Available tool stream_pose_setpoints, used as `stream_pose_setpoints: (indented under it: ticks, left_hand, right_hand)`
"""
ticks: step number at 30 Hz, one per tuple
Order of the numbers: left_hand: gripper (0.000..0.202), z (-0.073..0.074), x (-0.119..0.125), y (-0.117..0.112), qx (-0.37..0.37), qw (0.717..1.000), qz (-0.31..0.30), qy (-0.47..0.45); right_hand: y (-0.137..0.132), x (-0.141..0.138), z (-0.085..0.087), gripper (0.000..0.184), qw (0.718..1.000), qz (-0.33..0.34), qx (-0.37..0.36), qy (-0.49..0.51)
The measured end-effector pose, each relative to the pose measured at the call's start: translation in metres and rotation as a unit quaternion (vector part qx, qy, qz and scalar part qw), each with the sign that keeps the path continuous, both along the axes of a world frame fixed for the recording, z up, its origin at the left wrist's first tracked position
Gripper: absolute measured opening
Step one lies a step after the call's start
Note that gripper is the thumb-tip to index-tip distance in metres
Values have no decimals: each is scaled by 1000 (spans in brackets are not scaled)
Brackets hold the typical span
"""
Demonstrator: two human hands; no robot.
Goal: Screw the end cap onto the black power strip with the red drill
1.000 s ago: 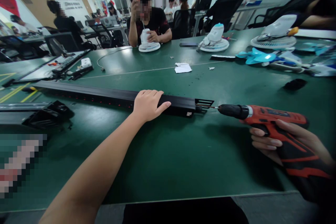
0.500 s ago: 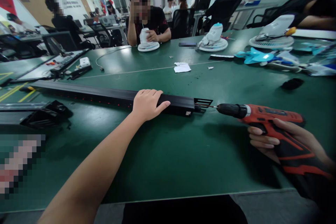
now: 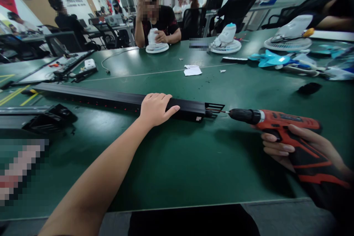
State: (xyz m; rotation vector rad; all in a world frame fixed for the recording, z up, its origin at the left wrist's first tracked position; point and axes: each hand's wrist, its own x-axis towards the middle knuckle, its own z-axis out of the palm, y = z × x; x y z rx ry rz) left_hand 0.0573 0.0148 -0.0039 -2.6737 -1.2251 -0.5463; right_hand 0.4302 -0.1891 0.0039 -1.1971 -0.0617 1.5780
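Note:
A long black power strip (image 3: 110, 99) lies across the green table (image 3: 179, 162). My left hand (image 3: 155, 108) rests flat on top of it near its right end, fingers stretched out and pressing down. My right hand (image 3: 298, 147) is wrapped round the grip of a red and black cordless drill (image 3: 276, 121). The drill lies level, and its bit touches the slotted bracket (image 3: 214, 108) at the strip's right end.
Another black strip (image 3: 35, 120) lies at the left edge. White desk fans (image 3: 226, 40) and blue fan blades (image 3: 271, 59) sit at the back right, scraps of paper (image 3: 193, 70) at mid table. A seated person (image 3: 156, 18) holds a fan across the table; other people work behind.
Almost nothing has moved. Both hands, the strip and the drill keep their places; only the view shifts slightly.

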Motion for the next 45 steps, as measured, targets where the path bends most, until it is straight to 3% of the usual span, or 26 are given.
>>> stream_pose_setpoints:
  ticks: [6,12,19,26,33,45]
  left_hand:
    - [70,0,0,0,1,1000,0,0]
    - [68,1,0,-1,-4,1000,1,1]
    - [70,-1,0,0,3,1000,-1,3]
    - [70,0,0,0,6,1000,2,3]
    - [68,1,0,-1,2,1000,1,0]
    - [67,-4,0,1,11,1000,-3,-4]
  right_hand:
    - [-2,6,-4,44,999,40,10,-19]
    - [-2,5,-5,44,1000,-4,5,0]
    - [-2,9,-8,44,999,32,18,-26]
    - [-2,5,-4,48,1000,9,-22,-2]
    - [-4,8,-8,45,999,29,-2,-17]
    - [-4,8,-7,49,999,-8,-31,-2]
